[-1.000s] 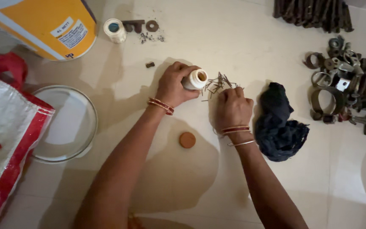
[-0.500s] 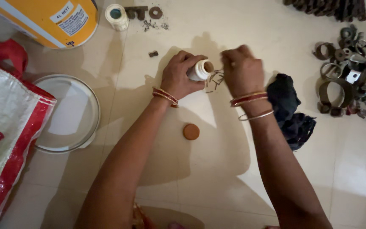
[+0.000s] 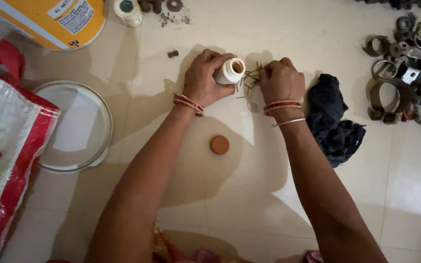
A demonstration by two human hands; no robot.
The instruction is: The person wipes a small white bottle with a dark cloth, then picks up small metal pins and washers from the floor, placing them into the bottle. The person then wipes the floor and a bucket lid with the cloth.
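Here, on a pale tiled floor point(image 3: 269, 195), the left hand point(image 3: 204, 78) grasps a small white bottle point(image 3: 229, 71), tilted with its open mouth facing right. The right hand point(image 3: 281, 80) pinches thin nails point(image 3: 250, 78) from a small pile just beside the mouth. A round brown cap point(image 3: 220, 144) lies nearer; a dark cloth point(image 3: 334, 119) sits to the right.

Top left, a big yellow-orange paint bucket point(image 3: 49, 19) lies tilted, wearing a white label point(image 3: 64, 9) with dark print. Along the left edge slumps a white woven sack point(image 3: 6, 146) trimmed in red, red lettering showing partly.
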